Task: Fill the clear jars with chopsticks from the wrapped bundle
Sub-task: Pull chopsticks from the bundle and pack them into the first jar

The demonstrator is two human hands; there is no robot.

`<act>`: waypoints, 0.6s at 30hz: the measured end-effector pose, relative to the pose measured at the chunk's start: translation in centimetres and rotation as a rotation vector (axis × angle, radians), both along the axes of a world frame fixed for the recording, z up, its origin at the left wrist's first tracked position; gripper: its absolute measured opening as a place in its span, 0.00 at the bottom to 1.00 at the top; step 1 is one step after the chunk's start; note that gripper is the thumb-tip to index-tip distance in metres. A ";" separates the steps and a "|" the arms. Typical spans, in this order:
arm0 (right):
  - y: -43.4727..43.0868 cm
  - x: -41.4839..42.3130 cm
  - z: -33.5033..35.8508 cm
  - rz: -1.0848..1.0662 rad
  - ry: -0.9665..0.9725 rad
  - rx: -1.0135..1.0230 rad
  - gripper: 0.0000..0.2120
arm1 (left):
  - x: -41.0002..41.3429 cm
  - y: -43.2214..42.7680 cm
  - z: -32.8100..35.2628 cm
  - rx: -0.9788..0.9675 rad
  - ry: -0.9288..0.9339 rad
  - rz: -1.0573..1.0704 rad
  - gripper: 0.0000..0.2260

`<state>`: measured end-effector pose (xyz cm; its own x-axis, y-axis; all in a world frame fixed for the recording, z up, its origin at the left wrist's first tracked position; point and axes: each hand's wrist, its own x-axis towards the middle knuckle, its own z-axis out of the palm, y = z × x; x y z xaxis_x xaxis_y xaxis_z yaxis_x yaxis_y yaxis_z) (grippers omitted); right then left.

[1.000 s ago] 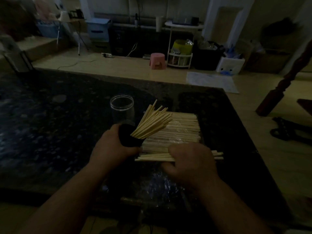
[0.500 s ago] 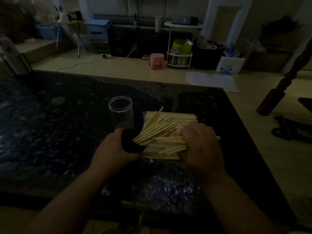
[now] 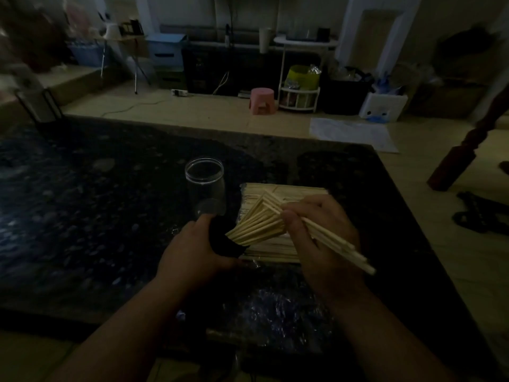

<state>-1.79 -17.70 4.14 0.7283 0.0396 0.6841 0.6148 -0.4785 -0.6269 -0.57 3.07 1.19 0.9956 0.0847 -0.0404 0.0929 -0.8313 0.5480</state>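
Your dark worktop (image 3: pixel 82 216) carries the bundle (image 3: pixel 289 190), with an empty jar (image 3: pixel 205 186) upright just left of it. Your left hand (image 3: pixel 190 255) grips a tilted second jar (image 3: pixel 223 241), chopsticks (image 3: pixel 256 227) fanning from its mouth. Your right hand (image 3: pixel 325 244) is curled round a handful (image 3: pixel 344 248) above the bundle.

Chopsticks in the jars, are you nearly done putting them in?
Not nearly. Done: a fan of chopsticks already sits in the tilted jar that the left hand holds. In hand: the right hand grips another handful, crossing that fan. Left: the upright clear jar behind is empty, and many chopsticks lie in the wrapped bundle.
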 end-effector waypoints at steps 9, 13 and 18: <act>0.5 0.6 -0.6 0.043 0.467 0.376 0.10 | 0.0 -0.3 -0.3 0.043 -0.010 -0.031 0.39; 0.4 0.8 -0.9 -0.048 0.431 0.324 0.11 | 0.0 -0.3 -0.5 0.049 -0.033 -0.059 0.36; 0.7 0.7 -0.9 -0.095 0.409 0.357 0.11 | -0.1 -0.5 -0.5 0.037 -0.064 -0.081 0.33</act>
